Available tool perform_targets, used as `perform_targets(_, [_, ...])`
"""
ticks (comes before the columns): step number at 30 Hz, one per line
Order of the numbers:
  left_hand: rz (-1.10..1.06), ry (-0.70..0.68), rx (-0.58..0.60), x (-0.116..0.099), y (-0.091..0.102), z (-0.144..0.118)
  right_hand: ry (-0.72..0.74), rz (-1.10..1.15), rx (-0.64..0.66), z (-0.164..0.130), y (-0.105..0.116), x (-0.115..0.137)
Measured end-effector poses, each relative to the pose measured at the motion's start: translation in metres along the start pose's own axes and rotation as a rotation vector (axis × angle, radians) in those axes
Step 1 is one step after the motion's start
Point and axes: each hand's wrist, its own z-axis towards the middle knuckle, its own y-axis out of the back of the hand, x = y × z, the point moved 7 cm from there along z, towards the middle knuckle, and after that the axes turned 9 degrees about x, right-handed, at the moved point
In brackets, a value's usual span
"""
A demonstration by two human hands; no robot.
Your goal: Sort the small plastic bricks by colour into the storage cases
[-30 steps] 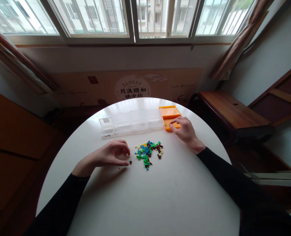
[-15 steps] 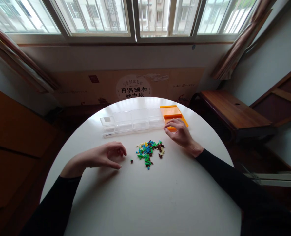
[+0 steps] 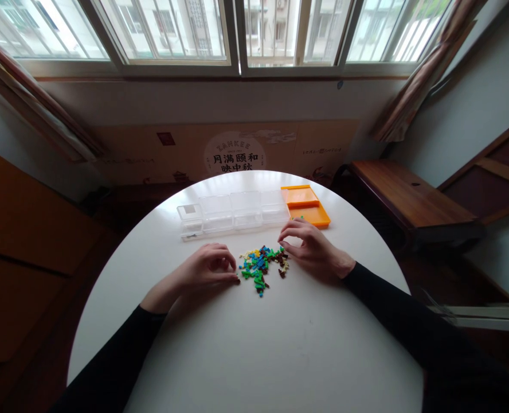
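The little bricks [image 3: 257,265] lie in a heap on the white surface [image 3: 280,350], between the two hands. The left hand [image 3: 236,273] is bent round, with its thumb and finger close together by one small dark brick [image 3: 238,281] at the near left of the heap. The right hand [image 3: 279,241] has its thumb and finger almost meeting, just over the heap's right side. The bricks are so tiny here that I can't tell if either hand is pinching one.

To do this well, use just the tips of the thumb and finger, and squeeze softly so a brick doesn't pop away. Take the loose ones at the edge first, because the ones in the middle are all jumbled up. Rest the wrists lightly, so the sleeves don't push bricks about.

Just past the right hand is the orange box [image 3: 318,215], with its lid open and leaning away. A green brick [image 3: 301,217] shows there, right above the knuckles. That hand hides part of the box's near side, so lift it up and over. Past the left hand and the heap is a row of clear boxes [image 3: 233,219]. A wooden bench [image 3: 413,189] is far off to the right of the right hand.
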Motion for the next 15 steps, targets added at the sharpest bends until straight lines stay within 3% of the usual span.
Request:
perform_targets(7, [0.099,-0.007,-0.114,0.0007,-0.0080,0.0048,-0.002,-0.017,0.127,-0.0007,-0.0007,0.0060])
perform_targets(15, [0.138,-0.032,-0.160,-0.0044,-0.0086,0.0001,0.009,-0.048,0.147,0.0001,-0.0036,0.0012])
